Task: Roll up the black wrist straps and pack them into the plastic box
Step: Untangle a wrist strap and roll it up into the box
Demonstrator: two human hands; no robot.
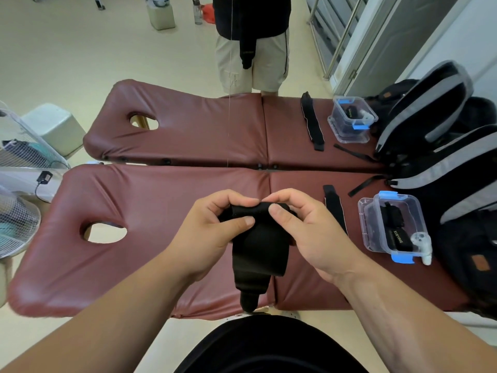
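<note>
The task looks partly done: the clear plastic box with blue latches (394,227), standing open at the right end of the near maroon padded massage table (150,200), already holds at least one rolled black strap beside a small white object, while another flat black wrist strap (334,208) lies unrolled on the table just left of that box. The black elastic wrist strap in hand (258,238) is only at the start of its roll. The left hand (215,227) and the right hand (304,227) each have their grip closed on its far end, thumb against fingertips, with that end turned over into a first short fold or coil; how many turns are made I cannot tell. The strap is held above the near table, its long axis running from the hands toward the person's body, the narrower tail hanging down past the table's near edge. By my judgement this strap is yet to be wound and boxed, then the flat one. A second table beyond carries another flat black strap (312,122) and a second clear box (352,119), with a person standing behind it.
</note>
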